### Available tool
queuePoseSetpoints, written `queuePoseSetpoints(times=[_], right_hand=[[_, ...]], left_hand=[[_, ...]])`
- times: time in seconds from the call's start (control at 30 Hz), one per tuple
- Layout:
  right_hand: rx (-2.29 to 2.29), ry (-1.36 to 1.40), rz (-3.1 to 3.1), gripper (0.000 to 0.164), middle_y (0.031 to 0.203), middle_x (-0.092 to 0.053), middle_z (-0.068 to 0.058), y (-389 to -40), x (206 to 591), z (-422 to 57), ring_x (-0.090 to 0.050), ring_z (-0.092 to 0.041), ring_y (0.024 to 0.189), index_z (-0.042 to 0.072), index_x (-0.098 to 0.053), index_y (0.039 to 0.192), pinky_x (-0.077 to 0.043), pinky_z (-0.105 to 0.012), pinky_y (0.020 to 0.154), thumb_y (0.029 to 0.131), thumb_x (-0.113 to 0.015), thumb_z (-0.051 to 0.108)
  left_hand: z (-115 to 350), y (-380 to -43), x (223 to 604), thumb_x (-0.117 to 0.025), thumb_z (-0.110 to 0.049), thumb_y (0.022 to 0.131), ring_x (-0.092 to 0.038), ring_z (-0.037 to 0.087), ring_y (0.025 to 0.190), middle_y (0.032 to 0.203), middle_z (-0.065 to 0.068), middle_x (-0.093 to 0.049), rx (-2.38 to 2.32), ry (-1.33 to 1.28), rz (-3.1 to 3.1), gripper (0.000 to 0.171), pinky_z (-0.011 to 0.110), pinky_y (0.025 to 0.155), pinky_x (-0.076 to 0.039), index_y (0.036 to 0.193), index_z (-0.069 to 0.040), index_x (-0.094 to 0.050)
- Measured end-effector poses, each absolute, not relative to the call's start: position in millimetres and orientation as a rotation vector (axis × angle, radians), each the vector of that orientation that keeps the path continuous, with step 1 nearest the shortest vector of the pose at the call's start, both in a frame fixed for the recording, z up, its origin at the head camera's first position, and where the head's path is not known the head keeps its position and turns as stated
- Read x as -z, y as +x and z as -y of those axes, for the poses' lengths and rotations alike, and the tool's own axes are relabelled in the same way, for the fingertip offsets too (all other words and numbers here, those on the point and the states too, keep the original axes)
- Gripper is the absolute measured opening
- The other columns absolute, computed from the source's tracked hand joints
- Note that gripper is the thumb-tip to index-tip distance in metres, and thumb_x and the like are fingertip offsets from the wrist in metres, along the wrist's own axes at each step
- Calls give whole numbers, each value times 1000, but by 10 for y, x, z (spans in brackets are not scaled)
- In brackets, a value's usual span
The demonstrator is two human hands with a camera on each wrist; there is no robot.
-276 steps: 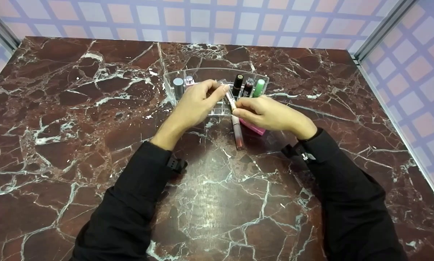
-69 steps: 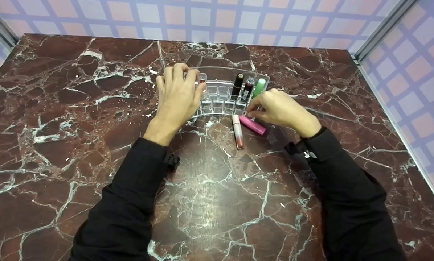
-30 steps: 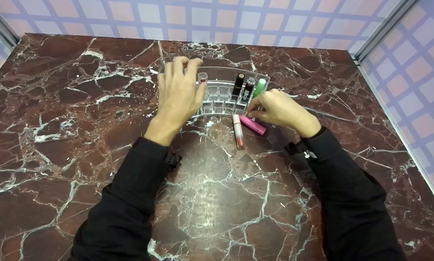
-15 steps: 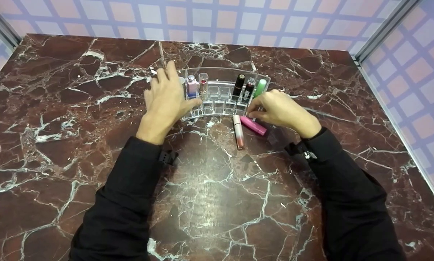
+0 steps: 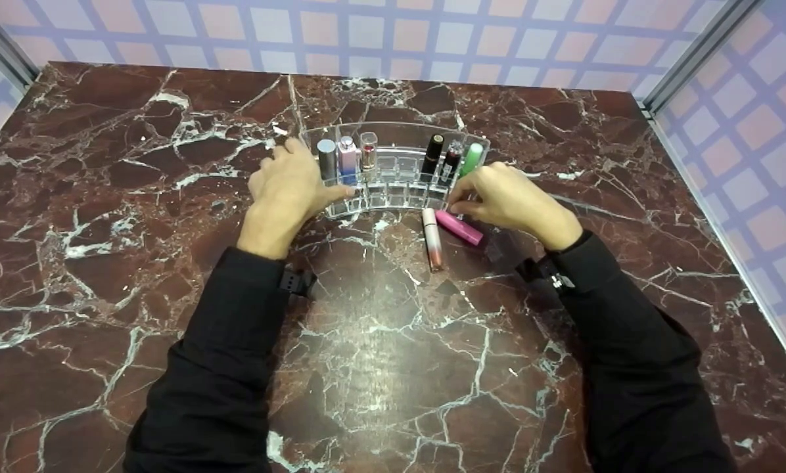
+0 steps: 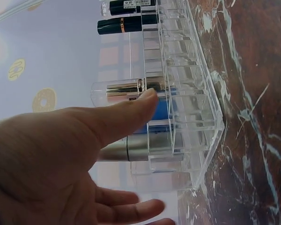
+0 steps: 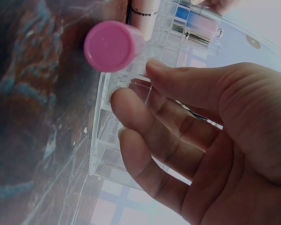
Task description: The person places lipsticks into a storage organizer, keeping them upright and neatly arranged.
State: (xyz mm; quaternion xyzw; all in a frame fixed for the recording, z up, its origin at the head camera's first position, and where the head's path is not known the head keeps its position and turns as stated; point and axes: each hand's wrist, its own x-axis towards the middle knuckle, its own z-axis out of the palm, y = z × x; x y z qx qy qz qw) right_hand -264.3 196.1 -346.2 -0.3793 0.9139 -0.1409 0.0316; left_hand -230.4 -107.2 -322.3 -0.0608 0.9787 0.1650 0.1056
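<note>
A clear curved lipstick organizer (image 5: 399, 197) stands at mid-table. Beside its left end is my left hand (image 5: 284, 187), thumb reaching across the front and fingers loosely extended, holding nothing. Nearest it stand a grey tube (image 5: 326, 159), a pink-and-blue tube (image 5: 347, 157) and a clear-capped lipstick (image 5: 369, 156). My right hand (image 5: 508, 200) pinches the organizer's front right edge between thumb and curled fingers. By that hand a black tube (image 5: 434, 154), a dark tube with a clear top (image 5: 451, 161) and a green-capped tube (image 5: 472, 157) are upright in the back row.
On the table before the organizer lie a bright pink tube (image 5: 459, 228) and a white-to-red lip gloss tube (image 5: 434, 242), side by side. Patterned panels (image 5: 406, 39) border the marble table (image 5: 137, 263) at the back and sides.
My left hand, over the organizer's left tubes before, has drawn back down and left, uncovering them. A clear-capped lipstick now stands third from left. My right hand stays at the front right edge.
</note>
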Motion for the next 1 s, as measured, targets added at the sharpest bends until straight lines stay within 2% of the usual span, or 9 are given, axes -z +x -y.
queuePoseSetpoints(times=[0.13,0.2,0.3,0.37,0.43,0.67,0.8,1.0], right_hand=[[443,-1169,-2815,9,94,-76,-5,-2637,3461,-1958,-68,-17,69,10,-79,98,-57,-39,70,91,-77,16],[444,-1169,-2817,9,94,-76,-5,-2636,3462,-1960,-68,-17,69,11,-79,98,-56,-39,70,91,-77,16],[445,-1167,-2819,9,94,-76,-5,-2638,3463,-1960,-68,-17,69,11,-79,98,-56,-39,70,91,-77,17],[443,-1164,-2820,9,94,-76,-5,-2637,3462,-1963,-68,-17,70,11,-79,98,-56,-39,70,91,-77,17],[442,-1164,-2820,10,94,-76,-5,-2638,3462,-1962,-68,-17,70,11,-79,98,-56,-40,71,91,-77,17],[436,-1167,-2822,9,95,-76,-6,-2642,3467,-1962,-69,-19,71,10,-78,98,-57,-41,73,91,-77,16],[436,-1180,-2825,10,95,-76,-5,-2646,3467,-1962,-70,-20,73,10,-79,98,-56,-42,73,91,-77,17],[433,-1177,-2824,10,97,-77,-5,-2646,3465,-1964,-70,-20,75,11,-79,98,-56,-42,74,91,-77,17]], left_hand=[[1067,-2284,3213,-62,-63,93,-58,27,82,109,21,-60,-392,-150,-2823,96,35,68,-49,148,9,-30],[1066,-2277,3212,-58,-61,96,-53,22,72,94,14,-59,-377,-140,-2792,87,31,63,-43,145,7,-37],[1066,-2276,3214,-54,-59,99,-44,16,65,81,3,-50,-378,-141,-2742,64,29,62,-36,127,-1,-55],[1065,-2276,3217,-53,-58,101,-45,17,67,82,3,-49,-395,-156,-2719,53,30,65,-36,112,-6,-60],[1061,-2280,3224,-50,-56,102,-46,18,70,84,4,-50,-379,-160,-2708,50,30,67,-36,108,-8,-60],[1046,-2287,3245,-39,-54,107,-53,25,83,110,15,-61,-311,-136,-2670,60,34,75,-42,132,-2,-57],[1021,-2295,3256,-33,-48,109,-56,30,96,120,20,-61,-288,-125,-2654,60,40,85,-45,139,1,-53],[989,-2318,3272,-30,-44,110,-59,34,109,131,22,-59,-251,-112,-2642,59,43,92,-47,141,1,-52]])
